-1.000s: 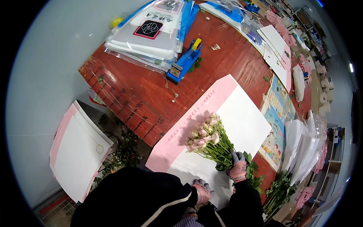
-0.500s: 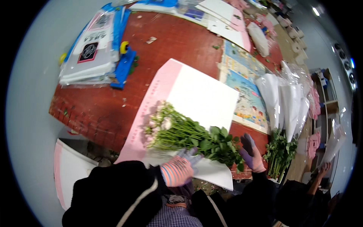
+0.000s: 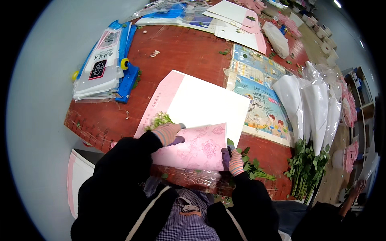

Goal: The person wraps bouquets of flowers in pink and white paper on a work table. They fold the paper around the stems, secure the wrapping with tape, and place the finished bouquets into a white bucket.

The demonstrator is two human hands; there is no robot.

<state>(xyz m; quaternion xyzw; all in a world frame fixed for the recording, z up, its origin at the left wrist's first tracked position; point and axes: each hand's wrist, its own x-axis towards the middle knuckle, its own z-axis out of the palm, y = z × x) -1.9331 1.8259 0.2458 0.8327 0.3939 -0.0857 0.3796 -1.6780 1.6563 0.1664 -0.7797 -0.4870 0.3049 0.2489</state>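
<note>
Paper (image 3: 197, 149) lies folded between left hand (image 3: 166, 134) and right hand (image 3: 234, 160), long axis running from 1 hand's fingers to the other's. Left thumb and index sit apart; I cannot tell if they pinch. Right fingers clamp the paper's end. Flowers (image 3: 160, 119) peek just beyond the left fingers, the nearer hand; leaves (image 3: 253, 167) lie just right of the right fingers.

Dark characters are printed on the white plastic bags (image 3: 89, 83), beside a black emblem (image 3: 97, 70). Small characters are borne by the pink border (image 3: 161, 91) of the white sheet (image 3: 209, 98), larger ones by the colourful poster (image 3: 260, 105). Marks on the red table (image 3: 181, 50) cannot be read.
</note>
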